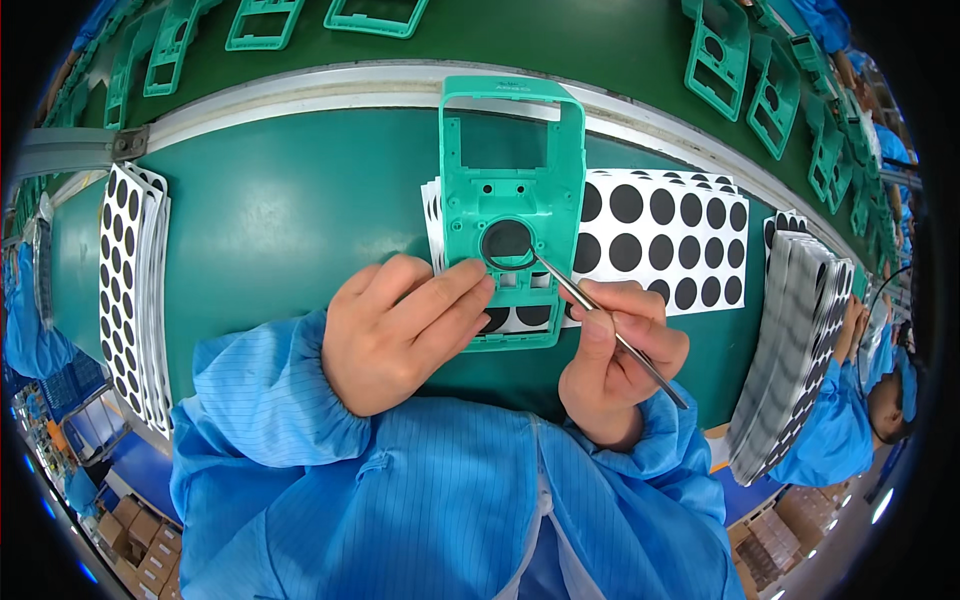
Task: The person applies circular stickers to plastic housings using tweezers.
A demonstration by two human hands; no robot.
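Gripping the green housing (512,190), left fingers (440,295) clasp its lower edge while right fingers (625,305) pinch tweezers (600,320)

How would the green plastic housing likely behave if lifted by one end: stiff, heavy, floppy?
The green housing looks like thin moulded plastic with large cut-outs, so probably light. Its ribbed frame suggests it stays stiff, not floppy. The left hand steadies it alone while the right hand works tweezers, hinting it shifts easily.
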